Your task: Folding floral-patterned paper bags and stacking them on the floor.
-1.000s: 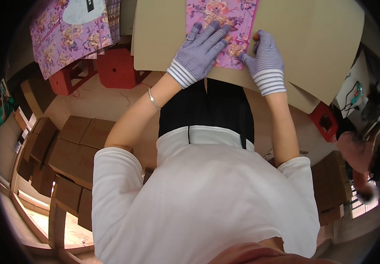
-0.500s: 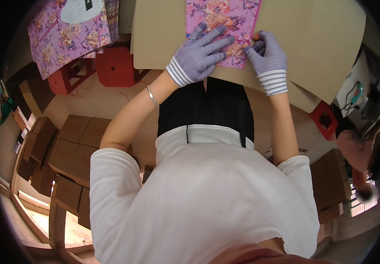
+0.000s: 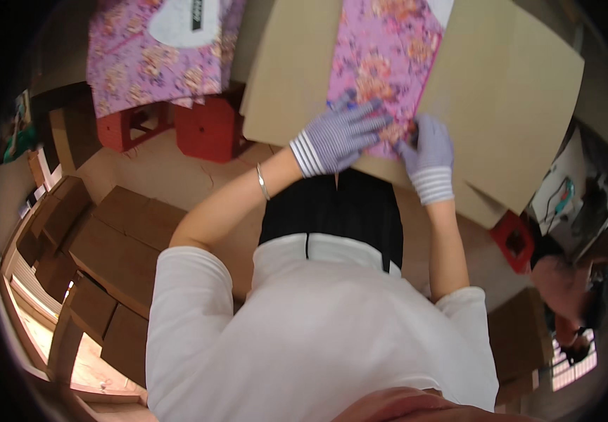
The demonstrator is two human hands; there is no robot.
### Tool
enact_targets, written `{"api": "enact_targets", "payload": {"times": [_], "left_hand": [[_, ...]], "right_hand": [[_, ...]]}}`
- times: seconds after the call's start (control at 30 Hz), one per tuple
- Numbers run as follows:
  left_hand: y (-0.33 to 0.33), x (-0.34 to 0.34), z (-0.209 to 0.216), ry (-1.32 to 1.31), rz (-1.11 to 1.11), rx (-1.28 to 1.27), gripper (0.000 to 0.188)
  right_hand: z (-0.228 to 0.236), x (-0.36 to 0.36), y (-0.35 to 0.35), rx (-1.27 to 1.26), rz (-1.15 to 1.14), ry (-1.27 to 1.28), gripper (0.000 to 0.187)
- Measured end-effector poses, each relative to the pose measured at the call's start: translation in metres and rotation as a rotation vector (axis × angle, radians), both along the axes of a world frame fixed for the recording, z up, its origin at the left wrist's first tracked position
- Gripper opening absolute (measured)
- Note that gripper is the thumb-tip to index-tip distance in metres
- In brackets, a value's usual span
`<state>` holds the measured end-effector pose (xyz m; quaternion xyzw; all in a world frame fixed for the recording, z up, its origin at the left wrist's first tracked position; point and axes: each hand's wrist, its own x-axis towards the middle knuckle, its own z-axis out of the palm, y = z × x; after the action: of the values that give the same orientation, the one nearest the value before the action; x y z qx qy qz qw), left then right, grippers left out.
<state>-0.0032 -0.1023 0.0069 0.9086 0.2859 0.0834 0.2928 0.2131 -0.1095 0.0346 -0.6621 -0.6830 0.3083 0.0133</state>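
A flat pink piece with a floral print [image 3: 381, 63], maybe a bag or folder, lies lengthwise on tan cardboard [image 3: 508, 105]. A white patch shows at its far right corner. My left hand [image 3: 343, 137], in a purple-grey striped glove, rests on its near end with fingers spread flat. Beside its near right edge, my right hand [image 3: 429, 151], gloved alike, has its fingers curled and thumb bent toward that edge. What the right fingers pinch, if anything, is too blurred to make out.
A pile of similar floral pieces [image 3: 149, 70] lies at the far left, above red plastic stools [image 3: 209, 130]. Brown cartons [image 3: 117, 239] are stacked on the floor to my left. Another red stool [image 3: 511, 241] and a person [image 3: 561, 285] are at the right.
The whole view has shifted, so the cardboard, floral piece and hands appear lower and a little turned. Both hands keep nearly the same places on the near end of the floral piece.
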Motion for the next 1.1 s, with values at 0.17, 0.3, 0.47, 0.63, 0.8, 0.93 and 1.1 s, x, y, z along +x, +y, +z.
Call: {"api": "enact_targets", "payload": {"times": [0.17, 0.3, 0.47, 0.63, 0.8, 0.93, 1.1], "left_hand": [[0.011, 0.010, 0.020, 0.117, -0.028, -0.063, 0.079], [0.074, 0.017, 0.023, 0.183, -0.008, 0.170, 0.086], [0.182, 0.025, 0.001, 0.184, -0.011, 0.421, 0.084], [0.249, 0.027, 0.001, 0.171, 0.028, 0.557, 0.073], [0.266, 0.064, 0.056, 0.690, 0.075, 0.477, 0.065], [0.325, 0.037, 0.023, 0.160, 0.100, 0.046, 0.067], [0.339, 0.040, 0.007, 0.028, 0.292, 0.295, 0.064]], "right_hand": [[0.004, 0.001, 0.000, -0.028, 0.065, -0.068, 0.039], [0.003, 0.001, 0.002, -0.053, 0.055, -0.041, 0.037], [0.010, -0.001, 0.005, -0.079, 0.059, -0.066, 0.038], [0.013, -0.002, 0.007, -0.113, 0.032, -0.066, 0.041], [0.008, 0.005, 0.002, -0.115, 0.021, -0.070, 0.043], [0.013, 0.002, 0.005, -0.095, 0.030, -0.040, 0.044], [0.004, 0.005, 0.001, -0.083, 0.062, -0.006, 0.040]]}}
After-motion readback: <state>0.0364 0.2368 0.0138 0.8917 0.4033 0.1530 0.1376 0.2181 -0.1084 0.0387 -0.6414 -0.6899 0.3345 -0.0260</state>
